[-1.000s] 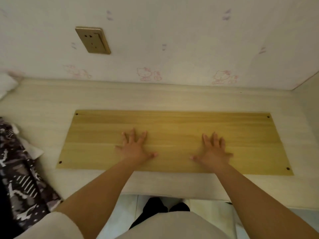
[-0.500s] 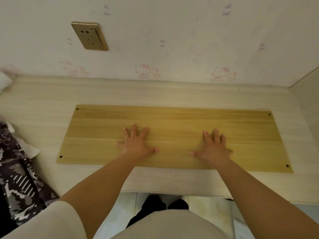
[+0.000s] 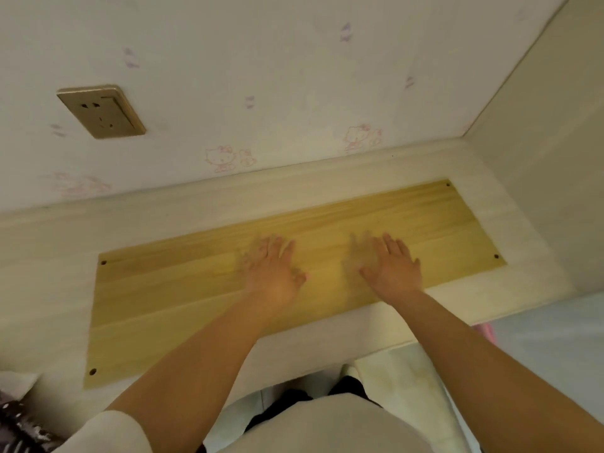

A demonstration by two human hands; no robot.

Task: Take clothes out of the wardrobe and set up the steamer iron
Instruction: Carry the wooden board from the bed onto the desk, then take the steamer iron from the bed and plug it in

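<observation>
My left hand (image 3: 273, 273) and my right hand (image 3: 390, 266) are both spread with straight fingers over a yellow wooden board (image 3: 183, 289) that lies flat on a pale wooden desk (image 3: 49, 256). Both hands are blurred by motion, and I cannot tell whether they touch the board. Neither holds anything. No clothes from a wardrobe and no steamer iron are in view.
A gold wall socket (image 3: 101, 112) sits on the cartoon-cat wallpaper above the desk's left part. A pale side panel (image 3: 539, 191) closes the desk at the right. Dark patterned fabric (image 3: 19, 429) lies at the bottom left. Something pink (image 3: 487, 331) shows under the desk's right front edge.
The view has tilted and swung left, so the board now slants. Both hands have come closer together and are blurred, seemingly lifting off the board.
</observation>
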